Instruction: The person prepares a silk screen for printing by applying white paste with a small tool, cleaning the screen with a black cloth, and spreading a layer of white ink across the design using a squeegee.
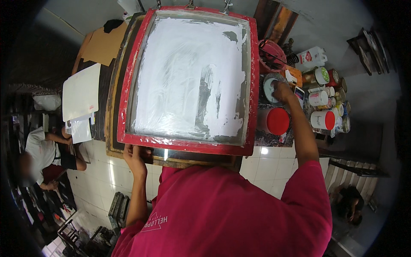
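A red-framed printing screen point(252, 85) fills the middle, its mesh smeared with white and a dark figure-like patch showing at the right. At the lower left edge, my left hand point(136, 157) has its fingers closed on the frame from below. My right arm reaches out to the right, where my right hand point(282, 92) dips into a bowl point(269, 88) with pale liquid or paste. Its fingers are curled and partly hidden, so what they hold cannot be made out. Under the screen lies a dark wood-edged board point(112, 115).
Near the bowl stand a red-lidded tub point(277, 121), a red bucket point(272, 55), a phone point(299, 95), a white jug point(312, 58) and several paint tubs point(318, 98). White sheets point(81, 94) lie at the left. One person point(43, 150) sits left; another point(350, 203) is at lower right.
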`<state>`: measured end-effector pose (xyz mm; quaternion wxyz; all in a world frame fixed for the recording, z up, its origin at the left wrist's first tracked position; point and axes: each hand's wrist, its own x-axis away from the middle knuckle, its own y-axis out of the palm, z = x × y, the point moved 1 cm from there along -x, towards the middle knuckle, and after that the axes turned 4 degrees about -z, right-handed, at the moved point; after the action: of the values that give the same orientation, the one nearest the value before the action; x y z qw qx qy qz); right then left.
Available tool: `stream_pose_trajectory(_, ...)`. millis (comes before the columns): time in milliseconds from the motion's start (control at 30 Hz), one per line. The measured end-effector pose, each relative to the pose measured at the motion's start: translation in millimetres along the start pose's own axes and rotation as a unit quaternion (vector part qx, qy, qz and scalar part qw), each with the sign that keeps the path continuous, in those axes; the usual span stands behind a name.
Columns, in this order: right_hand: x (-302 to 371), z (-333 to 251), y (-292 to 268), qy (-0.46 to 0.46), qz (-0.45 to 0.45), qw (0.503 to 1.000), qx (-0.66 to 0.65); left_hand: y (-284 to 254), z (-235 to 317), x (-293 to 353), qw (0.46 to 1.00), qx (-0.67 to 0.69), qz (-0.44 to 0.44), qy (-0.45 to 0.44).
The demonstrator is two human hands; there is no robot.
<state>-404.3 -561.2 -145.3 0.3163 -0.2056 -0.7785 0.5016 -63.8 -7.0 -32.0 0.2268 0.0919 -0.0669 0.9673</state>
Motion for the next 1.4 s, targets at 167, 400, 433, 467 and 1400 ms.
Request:
stream_pose_trajectory(167,-6,-30,-11,0.085,-0.130,0.987,-0.050,2,4,5,1.000,0.001,0.021,-0.008)
stream_pose_trajectory(400,3,-53,-27,0.011,-0.025,1.000,-0.004,2,2,5,1.000,0.007,0.024,0.007)
stream_pose_trajectory(433,3,-46,-22,0.028,-0.052,0.998,-0.022,1,0,5,1.000,0.004,0.023,0.008)
stream_pose_trajectory(467,-2,-34,-13,0.044,-0.078,0.995,-0.041,1,-1,5,1.000,0.001,0.024,0.010)
stream_pose_trajectory(1400,5,-30,-12,0.020,-0.089,0.996,-0.020,6,9,4,0.999,0.011,0.026,-0.021)
